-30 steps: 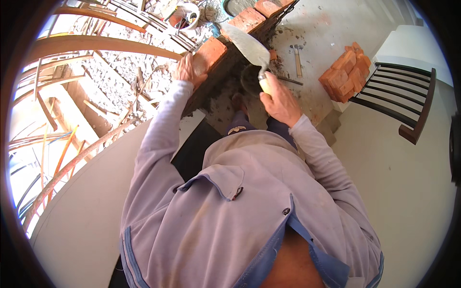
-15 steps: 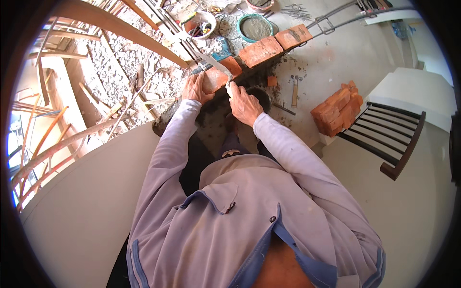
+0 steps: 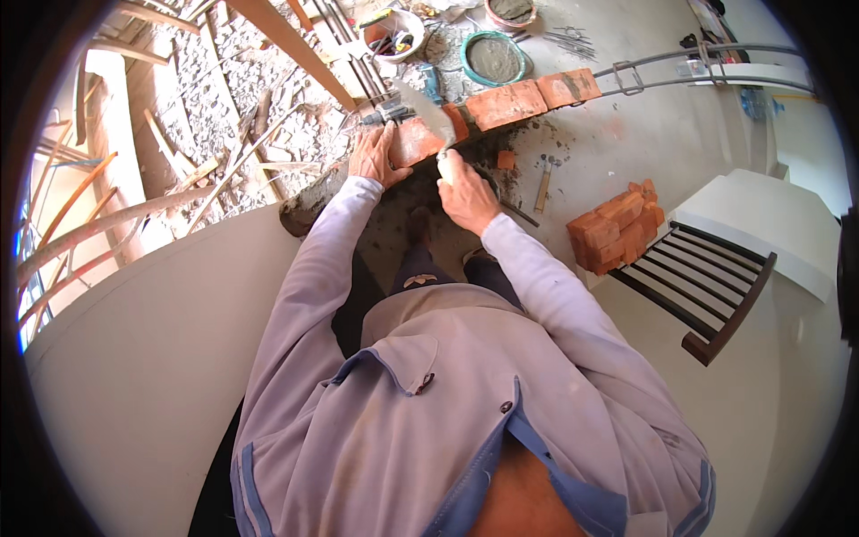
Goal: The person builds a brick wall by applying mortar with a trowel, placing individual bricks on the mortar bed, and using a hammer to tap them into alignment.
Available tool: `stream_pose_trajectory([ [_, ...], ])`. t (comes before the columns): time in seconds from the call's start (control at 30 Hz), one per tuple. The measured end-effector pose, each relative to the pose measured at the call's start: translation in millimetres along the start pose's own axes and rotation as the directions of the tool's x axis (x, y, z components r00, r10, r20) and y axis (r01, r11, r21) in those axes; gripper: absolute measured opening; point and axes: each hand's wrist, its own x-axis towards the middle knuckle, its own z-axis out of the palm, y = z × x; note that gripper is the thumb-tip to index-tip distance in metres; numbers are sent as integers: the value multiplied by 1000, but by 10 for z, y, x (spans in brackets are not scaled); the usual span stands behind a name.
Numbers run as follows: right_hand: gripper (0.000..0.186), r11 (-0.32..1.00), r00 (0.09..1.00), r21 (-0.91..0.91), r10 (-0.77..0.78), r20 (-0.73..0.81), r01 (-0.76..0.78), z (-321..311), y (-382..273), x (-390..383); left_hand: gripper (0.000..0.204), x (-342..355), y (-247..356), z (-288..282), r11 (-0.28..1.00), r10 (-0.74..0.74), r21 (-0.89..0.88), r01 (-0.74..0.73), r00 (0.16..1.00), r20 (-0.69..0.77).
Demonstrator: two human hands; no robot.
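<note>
An orange-red brick [image 3: 414, 141] lies at the left end of a low row of bricks. My left hand [image 3: 374, 157] is closed around its left end, fingers along the end and thumb on the near side. My right hand [image 3: 467, 193] is wrapped round the handle of a trowel, just to the right of that brick. The trowel's pale grey blade [image 3: 424, 109] points up and away, over the brick's far side. To the right, more bricks [image 3: 506, 106] continue the row, with grey mortar at the joints.
Long steel bars [image 3: 707, 63] run right from the row. Beyond stand a teal-rimmed tub of mortar [image 3: 494, 59] and a white tool bucket [image 3: 394, 36]. A hammer [image 3: 543, 183] lies on the floor near stacked bricks [image 3: 616, 228] and a dark slatted rack [image 3: 698, 277]. Rubble and timber [image 3: 259, 54] fill the left.
My right hand has moved slightly right and nearer with the trowel, and its blade has turned to show more of its flat face. The left hand stays at the brick; the view has shifted.
</note>
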Motion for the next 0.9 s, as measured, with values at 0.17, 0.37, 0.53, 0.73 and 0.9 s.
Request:
stream_pose_trajectory([
  [0.17,51,975,959,93,-177,-221,202,-272,-44,-130,112,-165,-37,-105,991,-124,59,121,991,48],
  [0.37,50,991,991,-135,9,137,10,17,-8,-81,96,-132,-25,-57,988,-152,39,153,988,-12],
  [0.53,51,989,987,23,-144,-72,146,-53,-275,-156,92,-156,-92,7,986,-154,54,155,988,-8],
  [0.73,51,999,997,-21,28,74,-27,45,-105,-173,91,-128,-97,22,987,-145,62,147,989,-27],
  [0.9,41,999,998,-22,33,53,-32,-47,-1,-144,96,-50,54,-76,975,-167,151,164,986,3],
])
